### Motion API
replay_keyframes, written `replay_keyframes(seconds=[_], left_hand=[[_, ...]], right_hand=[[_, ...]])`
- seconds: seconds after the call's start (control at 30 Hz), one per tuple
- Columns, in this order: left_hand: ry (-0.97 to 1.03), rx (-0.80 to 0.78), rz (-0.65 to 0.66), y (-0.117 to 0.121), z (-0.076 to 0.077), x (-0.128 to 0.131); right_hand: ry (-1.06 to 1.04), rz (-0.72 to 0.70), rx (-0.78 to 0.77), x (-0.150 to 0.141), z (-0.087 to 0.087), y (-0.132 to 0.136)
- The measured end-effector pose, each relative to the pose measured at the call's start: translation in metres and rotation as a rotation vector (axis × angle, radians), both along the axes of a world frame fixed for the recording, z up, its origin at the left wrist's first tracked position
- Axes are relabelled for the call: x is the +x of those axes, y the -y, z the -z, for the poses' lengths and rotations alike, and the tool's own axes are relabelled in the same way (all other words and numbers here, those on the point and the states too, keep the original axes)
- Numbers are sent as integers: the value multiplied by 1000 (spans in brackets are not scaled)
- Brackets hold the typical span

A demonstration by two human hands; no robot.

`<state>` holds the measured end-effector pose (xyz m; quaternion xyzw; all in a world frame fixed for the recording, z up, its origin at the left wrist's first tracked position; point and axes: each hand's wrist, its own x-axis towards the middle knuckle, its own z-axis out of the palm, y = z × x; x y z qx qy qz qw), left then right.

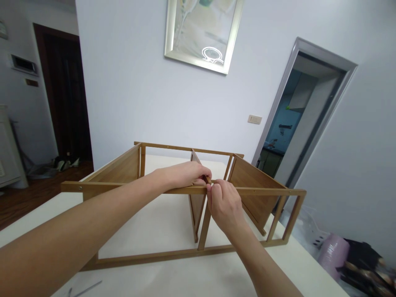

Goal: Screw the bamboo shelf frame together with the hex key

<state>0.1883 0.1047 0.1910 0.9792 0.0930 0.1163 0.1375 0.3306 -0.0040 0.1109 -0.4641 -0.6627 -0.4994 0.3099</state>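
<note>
A brown wooden shelf frame lies on its side across the white table. A shelf board stands upright inside it near the middle, between two outer boards. My left hand reaches over the frame's upper rail, its fingers curled around the top end of the middle board. Right beside it, my right hand is closed against the same rail where a crosspiece meets it. Its fingertips are pinched together, and whatever lies between them is hidden.
A thin grey metal rod lies on the white table near the front. Beyond the table's right edge are a pink container and dark items. A wall with a framed picture rises behind, with a doorway at right.
</note>
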Motion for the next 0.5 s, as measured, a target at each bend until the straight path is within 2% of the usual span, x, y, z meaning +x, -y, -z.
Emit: replay_keyframes(seconds=[0.27, 0.5], left_hand=[[-9, -19, -14, -2, 2, -1], [10, 26, -8, -4, 3, 1]], right_hand=[[-67, -93, 0, 5, 2, 3], [-35, -13, 24, -5, 1, 3]])
